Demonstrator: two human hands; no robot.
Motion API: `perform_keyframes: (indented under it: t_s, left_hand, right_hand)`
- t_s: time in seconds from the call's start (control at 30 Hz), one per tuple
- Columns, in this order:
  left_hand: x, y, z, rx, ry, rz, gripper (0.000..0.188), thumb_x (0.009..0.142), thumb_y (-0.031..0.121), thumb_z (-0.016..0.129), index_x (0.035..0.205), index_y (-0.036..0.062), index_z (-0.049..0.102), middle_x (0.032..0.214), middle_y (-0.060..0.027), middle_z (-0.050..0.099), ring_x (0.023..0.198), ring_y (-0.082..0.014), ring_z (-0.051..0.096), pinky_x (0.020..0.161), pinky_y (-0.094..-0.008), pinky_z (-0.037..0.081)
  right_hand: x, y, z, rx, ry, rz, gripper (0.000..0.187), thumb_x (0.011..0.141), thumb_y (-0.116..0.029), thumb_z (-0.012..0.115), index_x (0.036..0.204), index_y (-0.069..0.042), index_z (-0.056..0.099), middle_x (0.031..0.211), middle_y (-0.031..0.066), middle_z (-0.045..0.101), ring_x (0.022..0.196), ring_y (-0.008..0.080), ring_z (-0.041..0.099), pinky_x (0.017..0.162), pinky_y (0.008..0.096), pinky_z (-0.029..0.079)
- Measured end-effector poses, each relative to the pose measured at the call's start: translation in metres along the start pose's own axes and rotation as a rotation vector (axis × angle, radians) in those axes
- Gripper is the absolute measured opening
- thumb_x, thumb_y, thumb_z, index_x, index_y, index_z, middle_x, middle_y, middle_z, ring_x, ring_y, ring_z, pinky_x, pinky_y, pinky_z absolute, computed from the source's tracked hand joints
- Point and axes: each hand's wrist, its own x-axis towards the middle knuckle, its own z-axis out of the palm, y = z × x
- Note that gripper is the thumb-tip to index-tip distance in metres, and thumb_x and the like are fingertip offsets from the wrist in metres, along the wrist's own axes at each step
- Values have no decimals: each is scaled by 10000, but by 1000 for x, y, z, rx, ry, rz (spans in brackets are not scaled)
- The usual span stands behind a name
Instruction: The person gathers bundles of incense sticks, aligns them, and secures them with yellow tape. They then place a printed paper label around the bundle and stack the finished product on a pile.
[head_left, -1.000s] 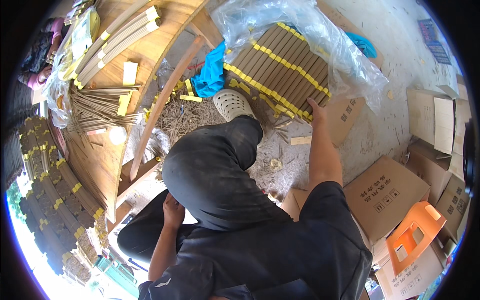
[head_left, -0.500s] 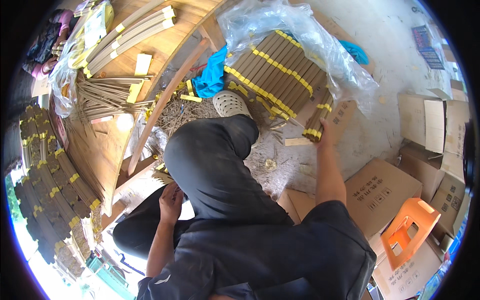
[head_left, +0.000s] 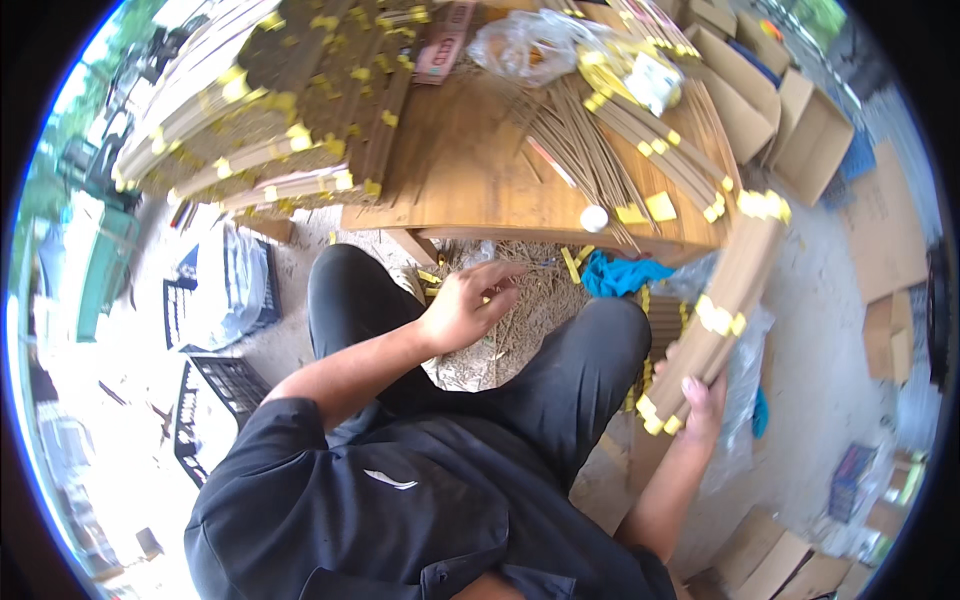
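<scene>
Stick bundles point(head_left: 745, 255), brown, yellow-banded, several together; held one-handed.
Location: in the right hand point(head_left: 703, 400), gripped near the lower end, thumb across the face; far end slanting up beside the right edge of the wooden table point(head_left: 450, 190), contact not discernible. Left hand point(head_left: 468, 308): apparently empty, fingers loosely spread and half curled, well apart from the bundles. Adjacent, on the table: loose brown sticks point(head_left: 585, 150); at its left end, a large stack of banded sticks point(head_left: 330, 80). Handling, by judgement: grip looks end-heavy; left palm best placed beyond the middle bands point(head_left: 718, 318), pressure even lest one bundle slide, tips clear of the table edge.
</scene>
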Motion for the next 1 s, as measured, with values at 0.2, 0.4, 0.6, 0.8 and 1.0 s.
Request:
perform_keyframes:
  t_s: [0.2,0.4,0.6,0.8,1.0]
  left_hand:
    - [54,1,-15,-943,214,-277,612,1091,465,422,1528,38,384,1402,-145,556,1195,-246,611,970,-382,522]
    - [106,-58,-68,-1300,169,-491,447,1105,357,408,1304,-6,578,1229,-150,682,1100,-257,658,1018,-393,495]
    - [105,-81,-80,-1383,209,-538,369,1065,262,495,1264,-34,592,1191,-180,688,1043,-283,693,949,-441,562]
    - [103,-83,-75,-1332,318,-486,316,937,9,657,1234,-69,584,1143,-201,688,1024,-314,709,934,-457,597]
    - [99,-70,-83,-1257,356,-492,502,871,-18,744,1291,-74,475,1147,-206,675,1017,-338,716,914,-481,607]
  right_hand:
    - [118,-11,194,-243,-369,59,560,758,-70,818,1221,35,521,1067,121,659,923,191,688,781,363,604]
    - [161,47,304,-991,-261,-91,694,747,-304,843,1263,42,534,1108,178,712,942,232,715,844,367,570]
    - [192,61,287,-594,-418,129,543,908,-379,757,1185,72,634,1078,136,712,935,199,684,802,347,541]
    - [207,71,263,-540,-359,199,501,957,-348,698,1174,102,653,1074,153,714,948,202,673,838,339,522]
    - [209,88,252,-276,-343,210,520,946,-205,701,1310,129,539,1161,179,680,1016,189,668,877,327,531]
